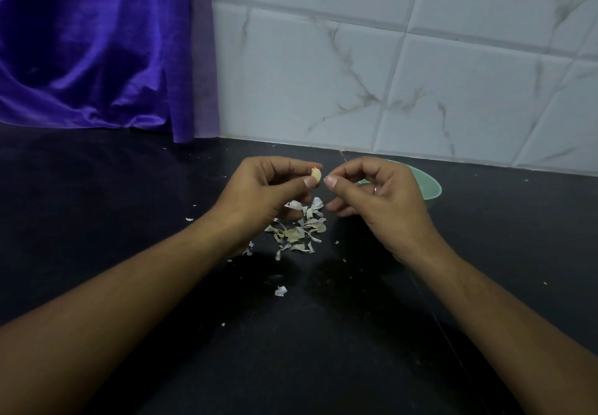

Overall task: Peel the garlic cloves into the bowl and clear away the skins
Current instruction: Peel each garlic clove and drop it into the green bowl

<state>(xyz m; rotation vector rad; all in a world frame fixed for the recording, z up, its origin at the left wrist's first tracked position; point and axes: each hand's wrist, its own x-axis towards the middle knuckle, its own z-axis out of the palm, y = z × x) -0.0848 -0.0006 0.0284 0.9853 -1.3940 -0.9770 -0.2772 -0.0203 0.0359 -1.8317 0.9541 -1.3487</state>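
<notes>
1. Head view: on the left hand [259,188], thumb [310,182] and forefinger are clamped on a clove [316,175], held above the counter and not yet in the bowl.
2. The right hand [382,194] has its thumb and forefinger tips pressed together just beside the clove, apart from it. I cannot tell whether a shred of skin lies between them.
3. Skins [301,230] lie heaped on the counter [129,220] below both hands, with stray flakes around.
4. The bowl [432,188] stands behind the right hand, its contents hidden.
5. Judged step: peeling this clove, which looks nearly bare. The next move calls for stripping any last skin, then carrying the clove right, over the rim, and dropping it.
</notes>
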